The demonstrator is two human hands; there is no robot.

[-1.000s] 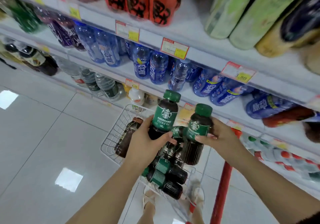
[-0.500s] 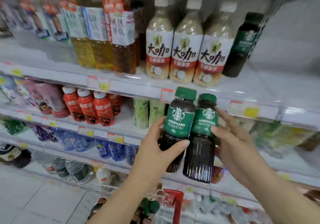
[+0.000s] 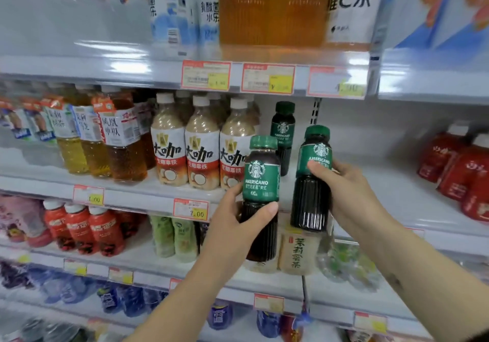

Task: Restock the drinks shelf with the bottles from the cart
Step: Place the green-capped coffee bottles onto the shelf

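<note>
Supermarket shelving fills the view: tiers of white metal shelf board (image 3: 391,177) lined with bottled drinks and fronted by red-and-yellow price tags (image 3: 191,209). The left hand (image 3: 235,225) grips a dark plastic coffee bottle with a green cap and green label (image 3: 260,180), with thumb and fingers wrapped round its lower body; this bottle is upright. The right hand (image 3: 352,196) grips a second dark green-capped coffee bottle (image 3: 312,183) with the thumb across the label; this bottle leans slightly. The hands are apart, each clamped on its own bottle, and the two bottles are near each other but not touching. Both are in the air in front of the board, not yet set down. Behind the gap between the hands, one matching green-capped bottle (image 3: 283,130) stands upright at the back of the board. Left of the left hand stands a row of beige milk-coffee bottles with white caps (image 3: 201,146). Right of the right hand, white board surface shows as far as a group of red-wrapped bottles (image 3: 449,162). Judged status: restocking is at an early stage, with one bottle of this kind on the shelf and two carried to it. Placement of both remains. The cart is not in view, so the remaining stock cannot be told.
</note>
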